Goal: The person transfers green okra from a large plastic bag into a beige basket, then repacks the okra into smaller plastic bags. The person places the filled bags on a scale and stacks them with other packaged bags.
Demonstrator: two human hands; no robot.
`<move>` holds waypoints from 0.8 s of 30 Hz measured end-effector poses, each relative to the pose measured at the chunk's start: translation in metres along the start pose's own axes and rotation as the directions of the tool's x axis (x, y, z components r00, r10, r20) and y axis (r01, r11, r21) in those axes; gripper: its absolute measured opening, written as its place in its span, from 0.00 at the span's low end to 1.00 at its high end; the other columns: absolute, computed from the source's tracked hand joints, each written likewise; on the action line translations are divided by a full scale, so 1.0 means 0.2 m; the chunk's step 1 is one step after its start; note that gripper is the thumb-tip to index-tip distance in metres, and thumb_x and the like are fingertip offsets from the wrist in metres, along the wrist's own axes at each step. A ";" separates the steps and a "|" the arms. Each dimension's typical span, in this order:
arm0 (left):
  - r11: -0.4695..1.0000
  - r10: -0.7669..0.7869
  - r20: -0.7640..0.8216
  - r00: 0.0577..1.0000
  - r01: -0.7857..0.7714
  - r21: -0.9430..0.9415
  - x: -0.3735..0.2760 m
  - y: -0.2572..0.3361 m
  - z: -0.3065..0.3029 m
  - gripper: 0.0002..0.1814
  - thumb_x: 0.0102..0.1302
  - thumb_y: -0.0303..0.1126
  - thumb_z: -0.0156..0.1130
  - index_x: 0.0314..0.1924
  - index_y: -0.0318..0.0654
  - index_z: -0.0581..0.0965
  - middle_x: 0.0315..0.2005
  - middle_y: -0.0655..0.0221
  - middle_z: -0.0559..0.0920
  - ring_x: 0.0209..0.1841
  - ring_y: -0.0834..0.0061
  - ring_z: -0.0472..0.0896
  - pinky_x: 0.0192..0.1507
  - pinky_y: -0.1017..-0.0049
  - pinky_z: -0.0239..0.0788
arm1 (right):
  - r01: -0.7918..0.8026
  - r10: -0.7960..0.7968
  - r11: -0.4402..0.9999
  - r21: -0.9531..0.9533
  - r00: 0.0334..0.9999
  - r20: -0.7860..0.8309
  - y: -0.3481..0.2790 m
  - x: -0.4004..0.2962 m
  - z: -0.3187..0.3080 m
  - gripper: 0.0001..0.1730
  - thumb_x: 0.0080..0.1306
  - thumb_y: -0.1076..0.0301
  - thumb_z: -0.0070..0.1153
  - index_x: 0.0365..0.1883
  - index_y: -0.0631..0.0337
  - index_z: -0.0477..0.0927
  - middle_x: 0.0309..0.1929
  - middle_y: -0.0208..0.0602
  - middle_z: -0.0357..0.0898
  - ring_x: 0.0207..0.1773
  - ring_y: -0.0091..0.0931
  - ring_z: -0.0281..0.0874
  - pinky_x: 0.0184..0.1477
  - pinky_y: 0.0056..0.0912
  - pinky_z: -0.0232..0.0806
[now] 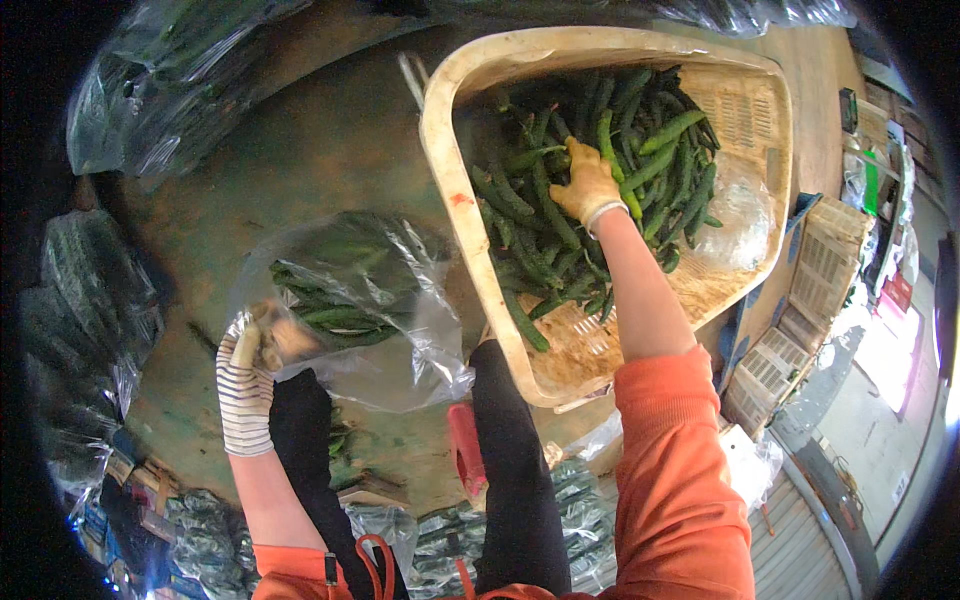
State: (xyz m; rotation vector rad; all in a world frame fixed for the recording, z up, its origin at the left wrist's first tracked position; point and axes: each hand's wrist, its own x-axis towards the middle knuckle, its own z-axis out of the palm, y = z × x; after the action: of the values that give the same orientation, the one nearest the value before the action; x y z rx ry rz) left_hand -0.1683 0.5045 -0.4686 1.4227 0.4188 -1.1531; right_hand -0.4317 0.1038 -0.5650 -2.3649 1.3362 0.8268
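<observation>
A large, worn yellowish plastic crate (465, 217) with slotted walls holds many loose dark green cucumbers (525, 255). My right hand (589, 184), in a yellowish glove, reaches down among them, its fingers on the pile; whether it grips one cannot be seen. A crumpled clear plastic wad (731, 217) lies at the crate's right side. On the left, my left hand (255, 352), in a striped glove, is closed on the edge of a clear plastic bag (420, 367). Several cucumbers (337, 307) lie together inside that bag, left of the crate.
Filled plastic bags (97, 300) stand along the left, with another large one (172, 90) at the upper left. More filled bags (450, 540) lie behind my legs. Further slotted crates (814, 277) stand at the right. A red object (466, 446) is beside my leg.
</observation>
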 end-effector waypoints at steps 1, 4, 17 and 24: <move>1.000 -0.006 0.014 1.000 0.006 0.008 0.01 0.00 -0.03 0.13 0.65 0.33 0.60 0.48 0.38 0.75 0.26 0.75 0.78 0.24 0.85 0.72 0.24 0.82 0.64 | -0.085 0.092 0.993 -0.082 0.993 0.080 -0.09 0.02 -0.07 0.47 0.55 0.61 0.61 0.70 0.54 0.51 0.65 0.50 0.62 0.66 0.42 0.61 0.63 0.43 0.62; 0.999 -0.002 0.045 0.999 0.001 0.033 -0.01 -0.01 -0.02 0.13 0.64 0.35 0.61 0.48 0.41 0.75 0.26 0.76 0.77 0.25 0.84 0.71 0.25 0.81 0.63 | -0.121 0.140 0.985 -0.126 0.978 0.151 -0.06 0.13 -0.11 0.50 0.54 0.64 0.61 0.72 0.51 0.47 0.64 0.50 0.62 0.64 0.42 0.64 0.62 0.42 0.64; 1.000 -0.003 -0.035 0.999 0.004 0.020 -0.03 -0.04 0.06 0.15 0.65 0.32 0.58 0.50 0.35 0.75 0.27 0.74 0.78 0.23 0.85 0.72 0.24 0.83 0.64 | 0.074 -0.137 0.968 0.240 0.956 0.258 -0.27 0.15 -0.17 0.53 0.42 0.38 0.67 0.62 0.61 0.67 0.60 0.54 0.69 0.62 0.38 0.68 0.62 0.34 0.60; 0.999 -0.002 -0.016 1.000 0.003 0.043 0.00 -0.09 0.05 0.12 0.64 0.30 0.59 0.47 0.36 0.76 0.29 0.72 0.80 0.25 0.83 0.76 0.26 0.83 0.68 | 0.126 -0.052 0.981 -0.146 0.903 0.427 -0.58 0.19 -0.27 0.53 0.44 0.34 0.64 0.66 0.48 0.64 0.68 0.39 0.61 0.67 0.34 0.63 0.62 0.47 0.64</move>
State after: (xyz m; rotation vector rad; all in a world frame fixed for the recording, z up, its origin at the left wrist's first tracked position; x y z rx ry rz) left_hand -0.1865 0.5006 -0.4773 1.4699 0.4091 -1.1595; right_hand -0.3005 0.1113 -0.5480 -2.1704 1.0044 1.3772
